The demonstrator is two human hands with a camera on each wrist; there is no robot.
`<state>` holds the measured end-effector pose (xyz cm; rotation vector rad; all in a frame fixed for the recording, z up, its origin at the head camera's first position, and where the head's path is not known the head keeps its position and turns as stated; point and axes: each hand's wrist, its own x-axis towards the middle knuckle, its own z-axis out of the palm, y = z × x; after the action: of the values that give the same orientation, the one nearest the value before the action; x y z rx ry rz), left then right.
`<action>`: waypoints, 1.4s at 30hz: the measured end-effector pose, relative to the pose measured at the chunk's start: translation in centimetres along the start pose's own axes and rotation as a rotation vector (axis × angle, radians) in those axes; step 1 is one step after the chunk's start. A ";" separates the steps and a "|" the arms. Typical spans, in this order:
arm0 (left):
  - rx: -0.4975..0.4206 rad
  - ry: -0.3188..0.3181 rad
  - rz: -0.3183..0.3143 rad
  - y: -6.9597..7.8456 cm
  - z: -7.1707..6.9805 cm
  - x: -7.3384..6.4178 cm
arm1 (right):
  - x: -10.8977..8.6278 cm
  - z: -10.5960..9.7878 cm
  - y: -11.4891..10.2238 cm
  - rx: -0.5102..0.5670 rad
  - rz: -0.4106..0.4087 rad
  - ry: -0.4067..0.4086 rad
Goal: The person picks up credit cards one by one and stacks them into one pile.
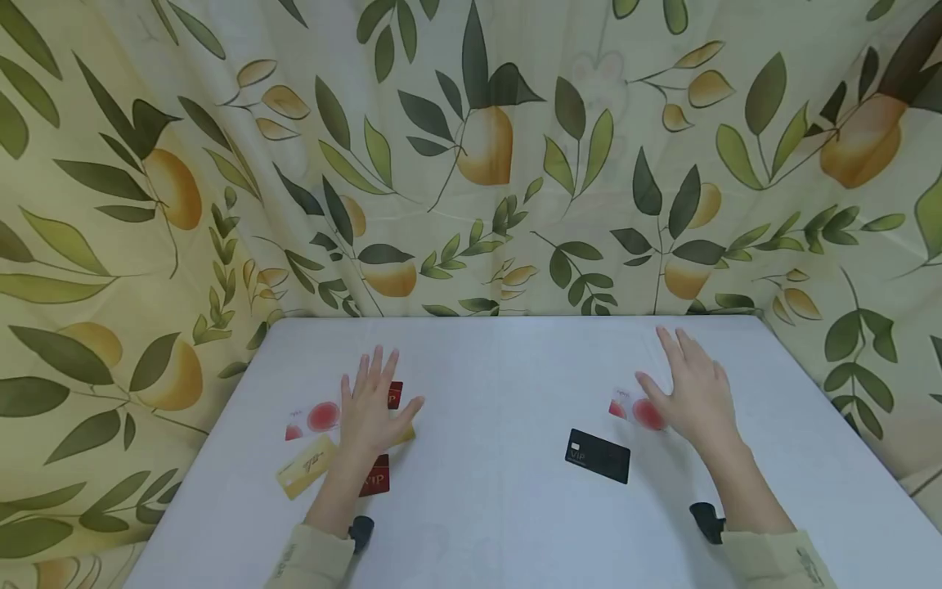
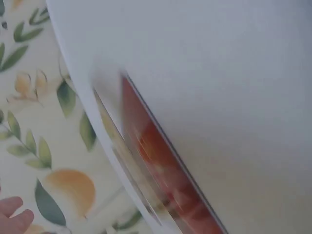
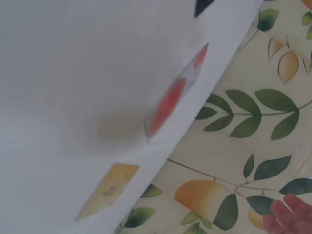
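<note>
My left hand, fingers spread, is over a group of cards on the left of the table, partly covering them. Around it show a white card with pink circles, a gold card, a red VIP card, another red card and a gold corner by the thumb. On the right, my right hand has its fingers extended beside a second pink-circle card, overlapping its edge. A black VIP card lies nearer me. The right wrist view also shows a gold card, hidden in the head view.
All the cards lie on a white table. A curtain printed with fruit and leaves hangs behind its far edge and along the left side. Small black devices sit at both wrists, the left one and the right one.
</note>
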<state>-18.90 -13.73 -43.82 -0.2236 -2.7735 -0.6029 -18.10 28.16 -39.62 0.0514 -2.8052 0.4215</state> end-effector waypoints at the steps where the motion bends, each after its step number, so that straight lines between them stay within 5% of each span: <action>1: -0.088 0.032 -0.008 0.4 0.1 0.0 | -0.2 0.0 -0.1 0.042 0.025 0.041; 6: -0.560 0.130 -0.052 2.3 1.0 0.1 | -1.5 1.2 1.2 0.338 0.132 0.243; 10: -0.800 0.106 -0.097 4.0 1.7 0.3 | -1.6 5.5 6.0 0.462 0.188 0.396; 13: -0.965 0.058 -0.140 5.3 2.2 0.6 | -2.1 7.5 8.4 0.536 0.261 0.412; 17: -1.146 -0.009 -0.207 7.0 3.4 0.9 | -3.9 5.1 6.1 0.719 0.384 0.261; 22: -1.244 -0.083 -0.295 8.9 5.0 0.9 | -6.1 1.8 2.1 0.843 0.455 0.075; 29: -1.415 -0.215 -0.476 11.6 6.3 0.2 | -6.9 3.7 3.0 1.145 0.645 -0.068; 34: -1.550 -0.326 -0.622 12.5 7.1 -0.1 | -7.2 2.7 1.5 1.227 0.777 -0.244; 42: -1.533 -0.416 -0.717 13.9 8.6 -0.3 | -7.7 2.7 0.7 1.333 0.850 -0.366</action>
<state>-17.85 2.41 -46.05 0.4208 -1.9197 -2.9493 -11.60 28.00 -44.58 -0.8342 -2.1050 2.5175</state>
